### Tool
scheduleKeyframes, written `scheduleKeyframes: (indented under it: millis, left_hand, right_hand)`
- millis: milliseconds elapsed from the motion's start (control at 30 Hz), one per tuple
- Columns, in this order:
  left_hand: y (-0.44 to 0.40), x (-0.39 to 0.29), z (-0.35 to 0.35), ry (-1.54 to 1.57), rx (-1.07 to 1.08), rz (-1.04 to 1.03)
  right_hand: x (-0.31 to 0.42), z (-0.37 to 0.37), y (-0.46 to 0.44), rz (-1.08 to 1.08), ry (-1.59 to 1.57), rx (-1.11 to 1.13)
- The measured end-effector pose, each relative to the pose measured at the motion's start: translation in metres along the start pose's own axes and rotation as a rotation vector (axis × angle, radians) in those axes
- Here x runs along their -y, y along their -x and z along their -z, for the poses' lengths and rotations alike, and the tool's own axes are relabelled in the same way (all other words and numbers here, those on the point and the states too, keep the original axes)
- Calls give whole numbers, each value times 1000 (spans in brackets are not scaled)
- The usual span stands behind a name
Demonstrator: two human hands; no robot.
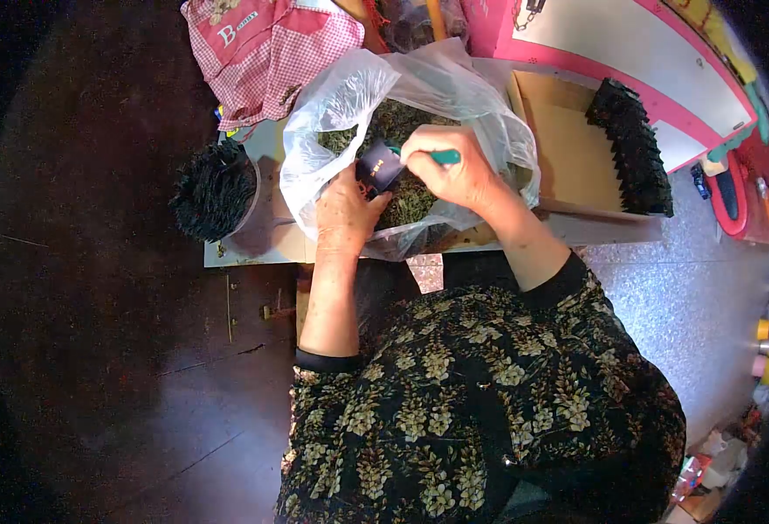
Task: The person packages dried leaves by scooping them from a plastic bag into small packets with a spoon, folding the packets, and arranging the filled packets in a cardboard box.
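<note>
head view: a small dark pouch point(382, 169) with gold lettering sits in the upper middle of the frame, over the mouth of a clear plastic bag point(300, 175) holding greenish dried leaves point(412, 199). the left hand point(344, 210) has its fingers and thumb closed on the pouch's lower left part. the pouch is tilted, one edge towards the upper right; i cannot tell which way its mouth faces. the right hand point(454, 168), just right of it, is clamped around a green-handled tool point(445, 157). the handle's long axis runs nearly level across the frame, one end showing at the right of the fingers; its other end is mostly hidden near the pouch. at the left of the bag stands a tub of black strands point(214, 192); at upper right, a cardboard box point(559, 122) has a row of black packets point(633, 148) along its right side.
</note>
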State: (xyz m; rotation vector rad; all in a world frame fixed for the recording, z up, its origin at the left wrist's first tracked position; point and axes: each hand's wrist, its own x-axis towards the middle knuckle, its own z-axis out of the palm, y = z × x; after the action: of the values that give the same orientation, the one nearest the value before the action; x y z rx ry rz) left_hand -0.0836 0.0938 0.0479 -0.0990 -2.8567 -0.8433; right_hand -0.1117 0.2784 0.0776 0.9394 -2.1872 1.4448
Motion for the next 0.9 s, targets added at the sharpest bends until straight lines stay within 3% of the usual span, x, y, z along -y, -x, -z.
scheduleKeyframes:
  millis: [133, 267, 333, 433, 467, 567, 633, 667, 767, 833, 867, 900]
  left_hand:
    - [3, -1, 1, 84, -21, -32]
    - [6, -6, 4, 96, -84, 9]
    - [6, -6, 5, 102, -139, -46]
    - [5, -7, 2, 157, -166, -66]
    - [5, -11, 3, 161, -171, -70]
    - [7, -22, 3, 418, -150, -59]
    - [10, -30, 2, 620, -156, -129]
    - [11, -34, 3, 710, -122, -130]
    - [11, -32, -2, 735, -87, -79]
    - [8, -32, -11, 825, -57, -94]
    - [7, -34, -14, 916, -34, -108]
    - [6, -38, -16, 1003, -37, -149]
  right_hand:
    - [9, 8, -5, 205, 138, 117]
    - [20, 23, -3, 195, 66, -139]
    - [22, 35, 2, 38, 43, -217]
    - [-3, 33, 14, 10, 190, -266]
    - [-23, 31, 22, 97, 287, -181]
    - [-58, 18, 45, -66, 701, 345]
    - [-65, 13, 56, 6, 615, 291]
    - [-58, 16, 49, -97, 644, 395]
    - [-3, 22, 21, 0, 277, -196]
    - [30, 34, 7, 144, 270, -247]
    - [29, 38, 6, 249, 314, -68]
    - [34, 36, 7, 185, 257, -22]
